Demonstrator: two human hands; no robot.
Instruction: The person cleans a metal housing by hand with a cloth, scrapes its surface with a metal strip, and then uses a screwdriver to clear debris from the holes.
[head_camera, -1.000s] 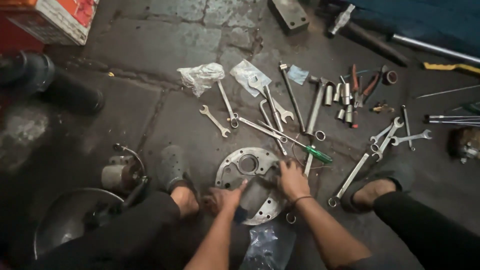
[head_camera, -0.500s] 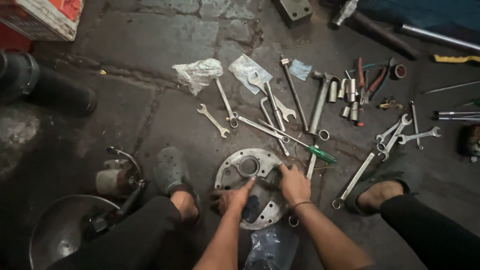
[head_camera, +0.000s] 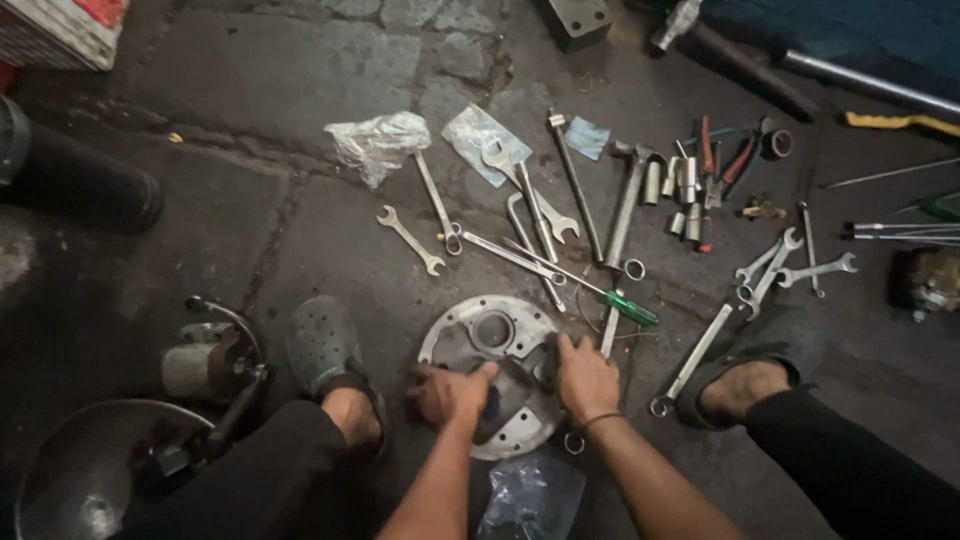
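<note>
A round grey metal plate (head_camera: 478, 330) with a centre hole and several bolt holes lies flat on the dark floor between my feet. My left hand (head_camera: 447, 392) rests on its near left edge, fingers curled around something small and dark that I cannot make out. My right hand (head_camera: 584, 375) presses on the plate's right side, fingers closed on a dark part there. A cord bracelet circles the right wrist.
Several spanners (head_camera: 410, 239), a hammer (head_camera: 625, 200), a green-handled screwdriver (head_camera: 615, 300), sockets (head_camera: 688, 190) and pliers (head_camera: 735, 160) are spread beyond the plate. A plastic bag (head_camera: 530, 498) lies near my knees. A motor part (head_camera: 205, 365) and metal bowl (head_camera: 80, 480) sit left.
The view has drifted slightly. My left hand slid a little left along the plate's near edge. My right hand stays on the plate's right side.
</note>
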